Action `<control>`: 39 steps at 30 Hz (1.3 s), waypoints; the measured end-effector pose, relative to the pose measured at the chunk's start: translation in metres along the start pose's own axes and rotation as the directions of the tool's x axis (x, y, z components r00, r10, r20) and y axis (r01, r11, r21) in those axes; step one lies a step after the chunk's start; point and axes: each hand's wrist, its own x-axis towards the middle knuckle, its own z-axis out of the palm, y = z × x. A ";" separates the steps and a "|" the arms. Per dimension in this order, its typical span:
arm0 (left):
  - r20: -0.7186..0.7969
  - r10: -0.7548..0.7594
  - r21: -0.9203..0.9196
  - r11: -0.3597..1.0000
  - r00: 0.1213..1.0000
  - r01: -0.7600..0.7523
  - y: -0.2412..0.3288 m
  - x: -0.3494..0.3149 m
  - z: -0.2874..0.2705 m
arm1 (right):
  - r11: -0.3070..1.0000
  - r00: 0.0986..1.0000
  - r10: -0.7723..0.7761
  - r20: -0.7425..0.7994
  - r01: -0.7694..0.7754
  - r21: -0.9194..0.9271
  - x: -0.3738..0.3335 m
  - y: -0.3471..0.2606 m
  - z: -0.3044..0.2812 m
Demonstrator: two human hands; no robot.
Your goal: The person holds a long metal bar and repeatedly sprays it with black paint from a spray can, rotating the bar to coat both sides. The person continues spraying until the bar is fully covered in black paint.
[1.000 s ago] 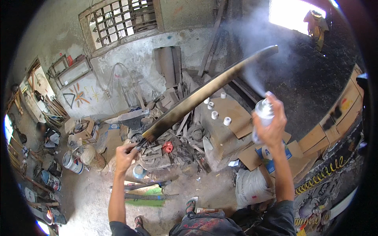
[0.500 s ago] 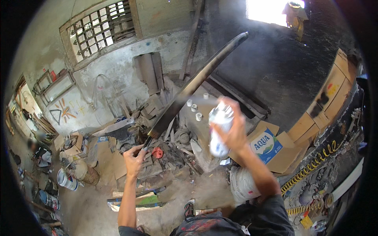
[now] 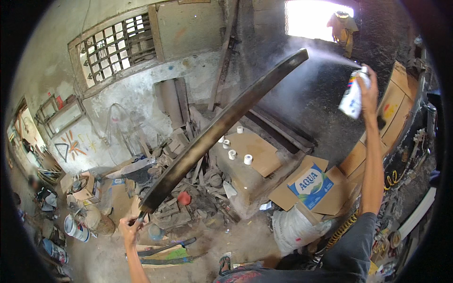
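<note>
My left hand (image 3: pixel 129 229) is closed round the narrow end of a long, slightly curved, blade-shaped piece (image 3: pixel 222 126). The piece slants up to the right, dark at both ends with brownish patches along its middle. Beyond its far tip, my right hand (image 3: pixel 370 94) grips a white spray can (image 3: pixel 350 99) with a coloured band. A pale jet of spray runs from the can's top toward that tip, and mist hangs around it. The can and the piece do not touch.
Several white caps (image 3: pixel 248 159) and a cardboard sheet (image 3: pixel 259 153) lie on a block beyond the piece. An open carton (image 3: pixel 309 184) rests by a white sack (image 3: pixel 297 231) on the right. Dark curved strips (image 3: pixel 170 257) lie on the floor near my left hand. Debris (image 3: pixel 174 207) is heaped behind.
My right hand has carried the spray can up and right, from the piece's middle to beyond its far tip. My left hand has moved down and left, and the piece's broad side shows more.
</note>
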 end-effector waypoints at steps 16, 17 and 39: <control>0.113 -0.142 -0.238 0.957 0.983 0.166 -0.034 -0.044 0.208 | 0.527 0.878 0.208 0.432 -0.473 0.706 -0.243 -0.040 0.034; 0.089 -0.154 -0.202 0.965 0.984 0.170 -0.027 -0.048 0.214 | 0.242 0.812 0.532 0.242 -0.419 0.875 -0.247 -0.043 0.036; -0.170 -0.042 0.027 0.999 0.985 0.047 -0.012 -0.028 0.202 | -0.133 0.735 0.431 0.524 -0.522 0.842 -0.351 -0.131 0.081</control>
